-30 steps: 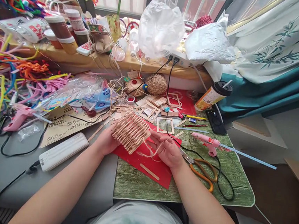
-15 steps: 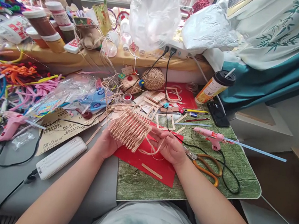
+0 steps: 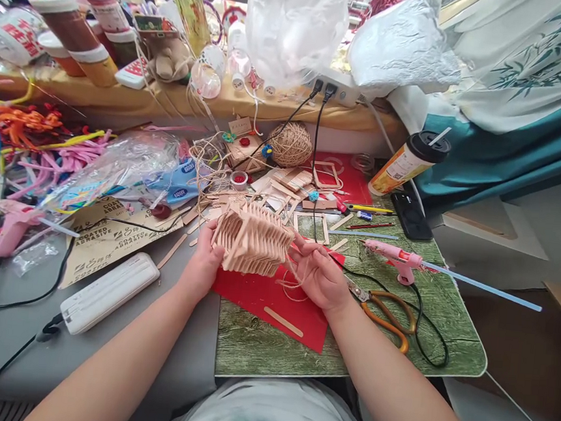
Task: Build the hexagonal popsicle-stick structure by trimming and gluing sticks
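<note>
A box-like lattice of stacked wooden craft sticks [image 3: 258, 241] is held in the air above a red sheet [image 3: 253, 300]. My left hand [image 3: 202, 262] grips its left end, thumb on the near side. At the right end, the fingers of my right hand [image 3: 321, 276] are curled against the stack and hold it. A loop of twine [image 3: 293, 290] hangs from that end, beside my right fingers. One loose craft stick [image 3: 283, 322] lies on the red sheet below.
Scissors [image 3: 389, 315] and a pink glue gun [image 3: 399, 257] lie to the right. A lidded cup [image 3: 407, 162] and a phone [image 3: 411, 215] stand behind them. A white power bank [image 3: 109, 294], another glue gun [image 3: 11, 229] and pipe cleaners [image 3: 18, 122] are left. A twine ball [image 3: 291, 143] sits behind.
The craft-stick lattice has been turned in my hands, so its layered side and open left end now show. My left fingers have shifted up around its end.
</note>
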Demonstrator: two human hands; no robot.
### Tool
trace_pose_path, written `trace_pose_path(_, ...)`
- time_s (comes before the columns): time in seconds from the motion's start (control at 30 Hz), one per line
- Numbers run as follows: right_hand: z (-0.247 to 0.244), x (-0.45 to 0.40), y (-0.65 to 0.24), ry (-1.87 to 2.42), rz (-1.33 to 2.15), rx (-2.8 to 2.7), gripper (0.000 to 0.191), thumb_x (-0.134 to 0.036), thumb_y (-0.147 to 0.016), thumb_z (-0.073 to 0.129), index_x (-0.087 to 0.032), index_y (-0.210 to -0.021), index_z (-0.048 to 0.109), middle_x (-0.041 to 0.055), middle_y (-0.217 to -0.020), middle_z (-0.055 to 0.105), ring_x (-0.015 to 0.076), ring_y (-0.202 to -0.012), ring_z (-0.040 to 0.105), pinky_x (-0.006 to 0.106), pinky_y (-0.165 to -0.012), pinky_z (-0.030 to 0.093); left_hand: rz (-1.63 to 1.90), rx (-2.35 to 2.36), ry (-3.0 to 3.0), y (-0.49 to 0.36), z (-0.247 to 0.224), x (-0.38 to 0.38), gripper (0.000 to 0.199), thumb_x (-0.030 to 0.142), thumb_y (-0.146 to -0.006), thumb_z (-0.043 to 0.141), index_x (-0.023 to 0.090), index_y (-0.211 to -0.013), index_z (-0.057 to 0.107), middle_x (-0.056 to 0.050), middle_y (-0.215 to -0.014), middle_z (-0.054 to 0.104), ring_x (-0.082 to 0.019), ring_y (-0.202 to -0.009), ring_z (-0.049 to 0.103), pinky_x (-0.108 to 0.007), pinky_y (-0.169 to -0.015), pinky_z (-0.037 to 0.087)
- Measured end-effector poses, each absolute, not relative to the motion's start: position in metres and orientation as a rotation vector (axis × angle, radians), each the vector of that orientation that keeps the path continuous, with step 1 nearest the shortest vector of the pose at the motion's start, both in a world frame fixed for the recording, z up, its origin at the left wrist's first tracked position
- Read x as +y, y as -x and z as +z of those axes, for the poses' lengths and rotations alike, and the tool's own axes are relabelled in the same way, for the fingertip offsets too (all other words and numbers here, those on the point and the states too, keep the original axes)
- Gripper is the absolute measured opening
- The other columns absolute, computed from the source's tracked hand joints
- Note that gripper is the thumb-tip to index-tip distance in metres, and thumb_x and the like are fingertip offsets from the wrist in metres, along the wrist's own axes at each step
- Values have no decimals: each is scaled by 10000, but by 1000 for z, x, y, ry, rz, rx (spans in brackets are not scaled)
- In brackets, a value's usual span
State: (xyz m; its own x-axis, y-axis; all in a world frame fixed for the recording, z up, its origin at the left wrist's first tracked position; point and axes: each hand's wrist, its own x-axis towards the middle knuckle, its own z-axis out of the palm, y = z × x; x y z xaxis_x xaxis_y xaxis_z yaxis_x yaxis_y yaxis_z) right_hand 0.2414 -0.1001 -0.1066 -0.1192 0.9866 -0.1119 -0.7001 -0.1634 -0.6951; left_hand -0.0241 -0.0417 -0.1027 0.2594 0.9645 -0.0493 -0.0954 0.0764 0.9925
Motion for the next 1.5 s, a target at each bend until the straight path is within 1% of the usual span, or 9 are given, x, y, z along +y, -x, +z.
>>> trace_pose_path(0.2,-112,-98,-241,782,1597,-550,104,-374,-886,822,-282,-929,797,-1,-1532,637,223,-1340,619,367,-1020,591,1089,836,-1537,26,-101,-53,1117,622,-723,935,355,-1603,302,-137,-1602,453,-377,-1506,490,-509,-1274,399)
trace_pose_path(0.4,-116,-98,-238,797,1599,-581,117,-382,-898,808,-284,-963,804,13,-1532,639,241,-1329,640,391,-1062,570,1089,916,-1640,22,-93,-61,1171,385,-645,1027,360,-1589,335,-155,-1586,480,-395,-1470,521,-540,-1250,439)
trace_pose_path(0.6,-117,-98,-241,781,1593,-575,124,-382,-876,823,-299,-969,820,1,-1502,666,233,-1306,649,380,-1043,569,1100,804,-1698,31,-105,-55,1178,393,-702,1002,390,-1646,297,-141,-1693,383,-402,-1570,423,-574,-1305,383)
trace_pose_path(0.77,-121,-98,-240,871,1632,-620,138,-392,-866,842,-274,-935,825,31,-1267,767,214,-1098,713,383,-1009,576,1124,719,-1853,37,-102,-48,918,359,-901,833,328,-1663,323,-158,-1747,338,-387,-1625,349,-608,-1335,322)
trace_pose_path(0.87,-122,-98,-237,864,1668,-698,155,-406,-874,841,-254,-898,824,47,-1158,774,215,-1023,716,406,-1013,579,1188,720,-1885,37,-96,-47,743,296,-942,780,320,-1600,434,-147,-1676,461,-366,-1601,395,-621,-1329,322)
trace_pose_path(1.03,-121,-98,-235,873,1726,-725,181,-418,-850,867,-245,-890,832,58,-1191,763,223,-1041,721,417,-1028,585,1188,789,-1671,38,-90,-47,495,335,-1000,711,300,-1477,581,-114,-1607,554,-335,-1538,484,-543,-1304,365)
trace_pose_path(1.23,-118,-98,-233,912,1787,-740,218,-427,-825,897,-234,-883,814,66,-1187,754,241,-1107,721,449,-1061,581,1085,908,-1317,35,-88,-46,467,467,-1009,690,277,-1431,628,-84,-1525,622,-294,-1348,622,-401,-1145,513)
trace_pose_path(1.37,-120,-97,-230,908,1829,-756,230,-448,-867,864,-237,-872,772,57,-1210,739,229,-1085,715,457,-1059,582,1133,897,-1305,32,-85,-46,483,462,-986,723,256,-1414,637,-92,-1471,645,-290,-1335,617,-397,-1151,499)
trace_pose_path(1.5,-120,-97,-228,963,1800,-794,265,-463,-866,860,-226,-834,745,58,-1052,733,215,-1027,696,407,-1029,588,1132,884,-1321,34,-83,-47,461,440,-971,742,237,-1378,664,-108,-1468,645,-303,-1339,617,-410,-1143,502)
